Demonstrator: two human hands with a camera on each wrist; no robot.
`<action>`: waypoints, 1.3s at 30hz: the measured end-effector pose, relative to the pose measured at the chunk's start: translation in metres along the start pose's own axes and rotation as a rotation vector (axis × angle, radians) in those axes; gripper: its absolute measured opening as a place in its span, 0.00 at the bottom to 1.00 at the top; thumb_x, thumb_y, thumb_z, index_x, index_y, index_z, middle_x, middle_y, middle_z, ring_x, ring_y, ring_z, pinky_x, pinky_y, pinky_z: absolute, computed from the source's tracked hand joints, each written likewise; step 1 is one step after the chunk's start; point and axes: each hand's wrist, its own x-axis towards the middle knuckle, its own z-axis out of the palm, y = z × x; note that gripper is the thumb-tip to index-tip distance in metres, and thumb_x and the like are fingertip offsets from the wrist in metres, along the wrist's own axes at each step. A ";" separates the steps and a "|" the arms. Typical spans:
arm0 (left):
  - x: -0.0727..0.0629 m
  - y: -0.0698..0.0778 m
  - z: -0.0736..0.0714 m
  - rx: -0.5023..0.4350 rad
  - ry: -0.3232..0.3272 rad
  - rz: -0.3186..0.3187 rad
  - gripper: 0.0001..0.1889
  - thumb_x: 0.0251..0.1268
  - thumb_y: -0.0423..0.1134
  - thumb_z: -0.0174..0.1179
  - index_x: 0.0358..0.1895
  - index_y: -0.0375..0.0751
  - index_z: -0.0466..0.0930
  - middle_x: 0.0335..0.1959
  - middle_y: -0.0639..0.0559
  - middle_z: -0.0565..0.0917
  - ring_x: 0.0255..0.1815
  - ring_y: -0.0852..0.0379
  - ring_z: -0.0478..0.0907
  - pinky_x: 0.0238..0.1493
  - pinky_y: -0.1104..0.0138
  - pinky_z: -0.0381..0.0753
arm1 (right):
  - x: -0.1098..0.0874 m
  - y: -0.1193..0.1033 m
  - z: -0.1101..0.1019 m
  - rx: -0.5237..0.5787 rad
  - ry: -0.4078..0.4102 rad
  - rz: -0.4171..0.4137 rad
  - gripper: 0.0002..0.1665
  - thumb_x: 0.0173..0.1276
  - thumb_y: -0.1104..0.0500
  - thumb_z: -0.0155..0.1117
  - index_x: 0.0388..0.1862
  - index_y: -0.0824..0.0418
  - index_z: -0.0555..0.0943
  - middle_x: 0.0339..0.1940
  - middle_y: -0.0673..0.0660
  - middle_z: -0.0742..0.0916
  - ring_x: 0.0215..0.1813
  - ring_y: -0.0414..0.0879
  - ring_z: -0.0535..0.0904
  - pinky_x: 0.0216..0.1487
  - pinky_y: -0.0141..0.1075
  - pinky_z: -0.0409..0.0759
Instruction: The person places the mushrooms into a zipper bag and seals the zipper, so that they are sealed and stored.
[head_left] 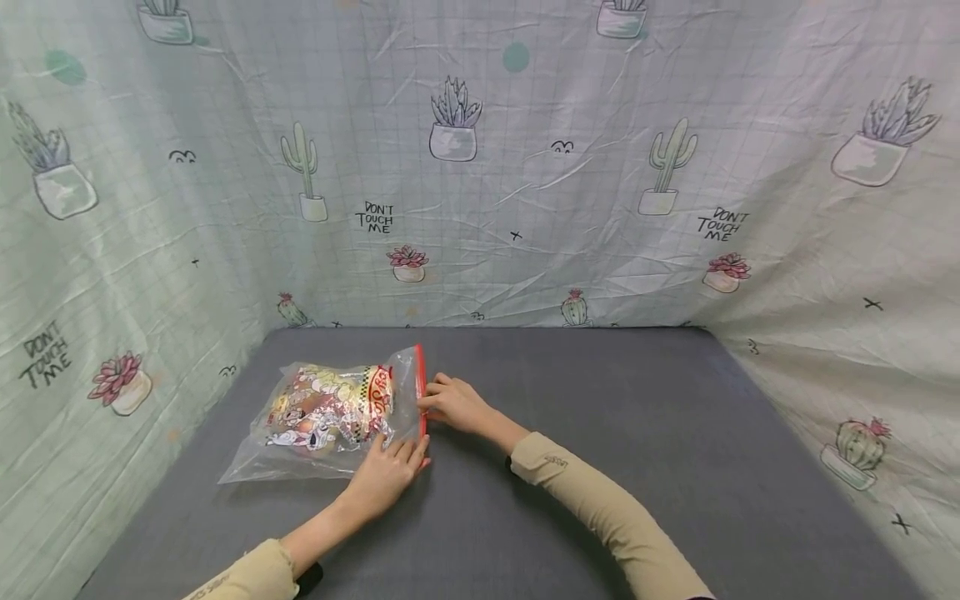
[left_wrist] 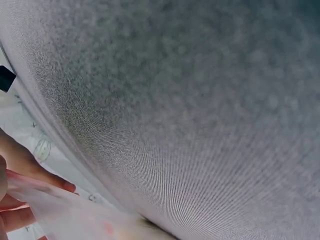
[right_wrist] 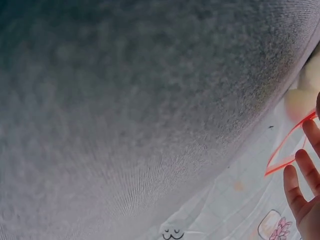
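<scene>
A clear plastic zip bag [head_left: 255, 458] with a red strip [head_left: 420, 367] along its right edge lies at the left part of the table. Inside the bag is a shiny pack [head_left: 330, 408] printed with colourful cartoon figures and red lettering. My left hand [head_left: 384, 477] pinches the near end of the red-edged side. Farther up that same edge, my right hand [head_left: 461, 406] pinches the strip between thumb and fingers. In the right wrist view the red rim [right_wrist: 280, 170] shows as two lines spread apart, with fingers [right_wrist: 307, 170] beside it.
The bag rests on a dark grey table [head_left: 600, 400] that stretches away to the right. Behind it and on both sides hangs a pale curtain [head_left: 510, 208] printed with potted cacti and lettering. Beige sleeves [head_left: 600, 500] cover both forearms.
</scene>
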 end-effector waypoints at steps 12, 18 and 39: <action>-0.002 -0.002 0.001 -0.042 -0.010 -0.021 0.32 0.72 0.46 0.21 0.40 0.42 0.82 0.24 0.51 0.82 0.25 0.55 0.79 0.31 0.57 0.74 | -0.001 -0.008 -0.005 -0.064 -0.052 0.023 0.07 0.58 0.51 0.61 0.37 0.45 0.80 0.37 0.41 0.84 0.37 0.38 0.69 0.32 0.28 0.71; -0.002 -0.005 -0.003 -0.058 -0.010 -0.036 0.32 0.72 0.46 0.21 0.41 0.42 0.82 0.27 0.49 0.83 0.27 0.54 0.80 0.31 0.57 0.74 | -0.004 -0.008 -0.006 -0.106 -0.020 0.004 0.11 0.59 0.50 0.60 0.41 0.44 0.80 0.35 0.42 0.83 0.38 0.38 0.70 0.36 0.28 0.72; -0.004 -0.003 -0.016 -0.033 0.024 -0.036 0.33 0.72 0.46 0.21 0.38 0.42 0.83 0.28 0.49 0.84 0.27 0.54 0.80 0.33 0.57 0.75 | -0.001 -0.007 -0.005 -0.154 0.065 -0.010 0.07 0.57 0.47 0.60 0.35 0.40 0.82 0.33 0.41 0.83 0.39 0.38 0.72 0.31 0.28 0.71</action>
